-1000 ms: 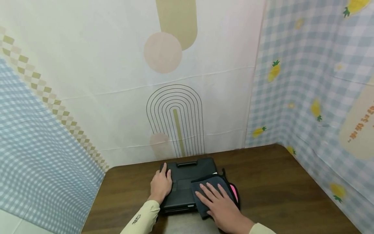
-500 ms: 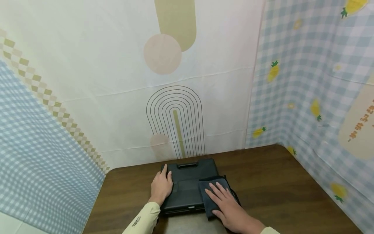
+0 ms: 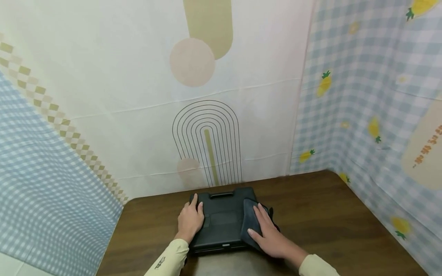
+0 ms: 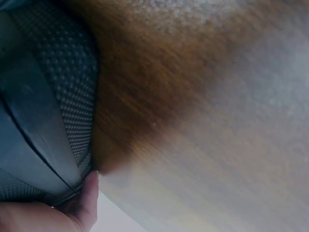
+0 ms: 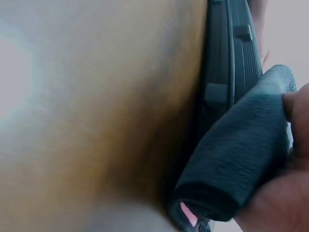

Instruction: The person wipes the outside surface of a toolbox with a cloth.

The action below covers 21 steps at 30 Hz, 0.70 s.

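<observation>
A black plastic carrying case point(image 3: 221, 220) lies flat on the table, its moulded handle towards the wall. My left hand point(image 3: 190, 221) grips its left edge; a finger point(image 4: 89, 200) bends against the case's corner in the left wrist view. At the case's right side, my right hand point(image 3: 272, 238) holds a dark grey cloth point(image 3: 249, 218) with black edging. The cloth folds over the case's right edge, under my fingers and thumb. A bit of pink on the cloth point(image 5: 241, 145) shows at its lower end in the right wrist view, beside the case's latches.
Brown wood-grain table point(image 3: 328, 218) extends to both sides of the case. A white patterned cloth sheet point(image 3: 138, 142) hangs right behind the table's back edge. Blue checked sheets hang at the left and right. A greyish glossy patch point(image 3: 231, 264) lies in front of the case.
My right hand has drawn the cloth rightward across the case top and turned it, so it now bends over the right edge. My left hand and the case stay in place.
</observation>
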Motion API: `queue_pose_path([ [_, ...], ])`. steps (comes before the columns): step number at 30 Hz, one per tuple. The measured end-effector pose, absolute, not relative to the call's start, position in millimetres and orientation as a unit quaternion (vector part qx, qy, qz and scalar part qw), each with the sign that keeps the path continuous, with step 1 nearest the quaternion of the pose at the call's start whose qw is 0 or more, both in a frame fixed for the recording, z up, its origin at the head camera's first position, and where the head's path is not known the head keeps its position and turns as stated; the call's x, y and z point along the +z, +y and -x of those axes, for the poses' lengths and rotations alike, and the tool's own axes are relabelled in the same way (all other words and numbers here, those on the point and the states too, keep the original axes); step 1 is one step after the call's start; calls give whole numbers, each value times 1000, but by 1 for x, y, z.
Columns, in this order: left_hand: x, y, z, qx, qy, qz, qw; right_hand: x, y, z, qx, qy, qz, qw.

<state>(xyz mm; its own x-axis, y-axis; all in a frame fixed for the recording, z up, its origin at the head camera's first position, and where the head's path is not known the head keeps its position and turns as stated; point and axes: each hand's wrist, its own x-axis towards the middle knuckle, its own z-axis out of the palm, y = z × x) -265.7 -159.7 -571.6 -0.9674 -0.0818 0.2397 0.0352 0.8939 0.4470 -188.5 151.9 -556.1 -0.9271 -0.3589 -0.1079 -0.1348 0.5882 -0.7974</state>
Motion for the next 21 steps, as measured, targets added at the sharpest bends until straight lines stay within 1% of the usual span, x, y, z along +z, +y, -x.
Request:
queue_pose_path([
  [4,-571,-161,266,-229,-965,-9,125,-552,149,214,-427,886,126,129],
  [9,-571,-161,264,-229,-965,-10,124,-550,150,255,-419,888,128,139],
  [15,-570,-160,262,-224,-968,-13,111,-546,146,303,-394,899,118,148],
  [18,-570,-160,262,-226,-968,-13,113,-542,143,317,-381,905,112,152],
  [21,-570,-160,263,-228,-967,-14,115,-540,141,325,-374,907,111,160],
])
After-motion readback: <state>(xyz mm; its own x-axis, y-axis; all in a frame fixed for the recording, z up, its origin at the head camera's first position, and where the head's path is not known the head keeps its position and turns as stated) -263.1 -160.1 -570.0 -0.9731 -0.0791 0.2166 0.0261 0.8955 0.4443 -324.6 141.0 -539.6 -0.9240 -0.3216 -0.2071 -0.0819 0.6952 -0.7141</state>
